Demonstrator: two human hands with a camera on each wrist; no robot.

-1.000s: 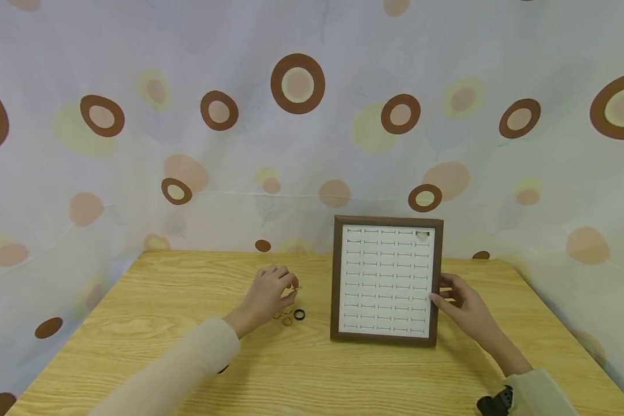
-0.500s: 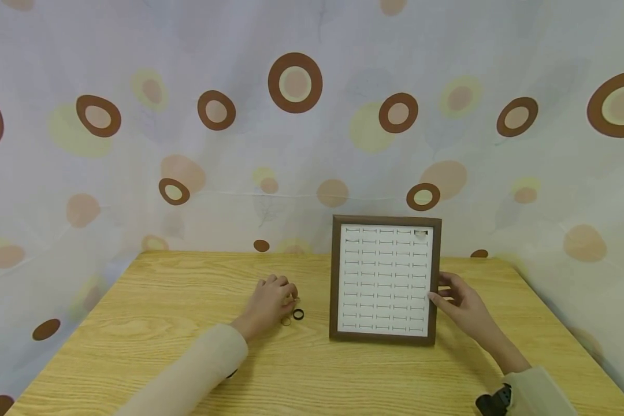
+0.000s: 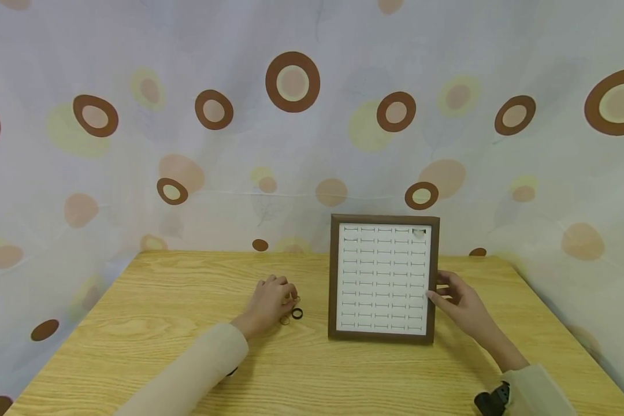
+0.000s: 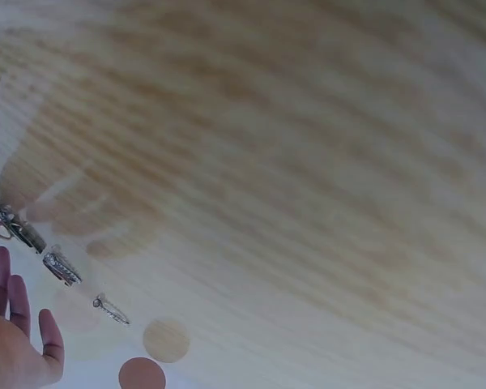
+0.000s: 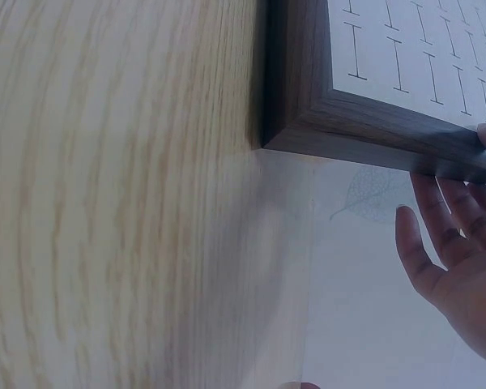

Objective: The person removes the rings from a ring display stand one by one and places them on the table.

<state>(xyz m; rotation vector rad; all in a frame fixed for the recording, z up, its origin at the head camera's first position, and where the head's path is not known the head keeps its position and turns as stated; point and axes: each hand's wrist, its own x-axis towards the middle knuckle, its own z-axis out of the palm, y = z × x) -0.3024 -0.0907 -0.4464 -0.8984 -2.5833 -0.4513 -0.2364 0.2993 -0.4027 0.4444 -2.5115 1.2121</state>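
My left hand (image 3: pixel 269 301) is low over the tabletop, pinching a gold ring (image 3: pixel 298 299) between thumb and finger. Close by lie a black ring (image 3: pixel 297 314) and a thin gold ring (image 3: pixel 285 320). Several silvery, jewelled rings (image 4: pixel 62 266) are in a row by the fingertips in the left wrist view; the hand partly hides the group from above. A brown-framed ring display board (image 3: pixel 333 277) leans upright, its white panel covered in slots. One ring (image 3: pixel 419 232) sits in the top right slot. My right hand (image 3: pixel 463 306) grips the board's right edge, thumb in front, fingers behind.
The board stands on a wood-grain table (image 3: pixel 312 370). Behind the table and at its sides hangs a pale curtain (image 3: pixel 312 156) with brown and yellow circles. A black strap (image 3: pixel 493 400) sits at the right wrist.
My left hand has lowered with the gold ring from above the other rings to just over the table, then held almost still. The right hand keeps its grip on the board.
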